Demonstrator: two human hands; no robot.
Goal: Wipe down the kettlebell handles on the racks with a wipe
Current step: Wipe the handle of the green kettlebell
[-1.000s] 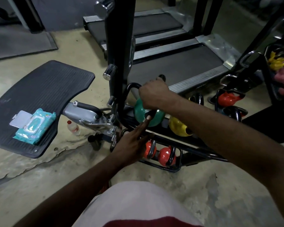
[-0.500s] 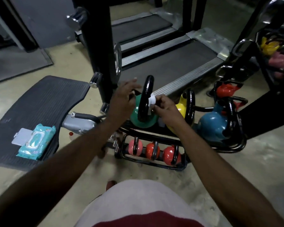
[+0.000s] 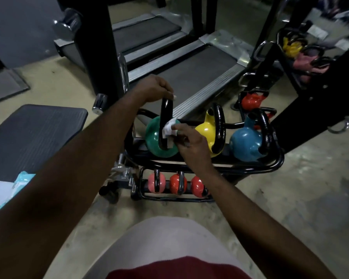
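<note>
A green kettlebell (image 3: pixel 154 137) stands at the left end of the black rack (image 3: pixel 278 164), its black handle (image 3: pixel 165 113) upright. My left hand (image 3: pixel 155 89) grips the top of that handle. My right hand (image 3: pixel 189 139) pinches a white wipe (image 3: pixel 169 128) against the handle's lower right side. A yellow kettlebell (image 3: pixel 206 129) and a blue kettlebell (image 3: pixel 247 141) stand to the right on the same shelf. Three small red kettlebells (image 3: pixel 177 183) sit on the rack's lower tier.
A pack of wipes (image 3: pixel 22 179) lies on a black ribbed mat (image 3: pixel 28 133) at the left, partly behind my left arm. Treadmills (image 3: pixel 189 69) and a black post (image 3: pixel 97 47) stand behind the rack. More kettlebells (image 3: pixel 252 99) sit on another rack at the right.
My left hand has moved from beside the green kettlebell onto the top of its handle. My right hand has slid the wipe down the handle. The view has shifted slightly.
</note>
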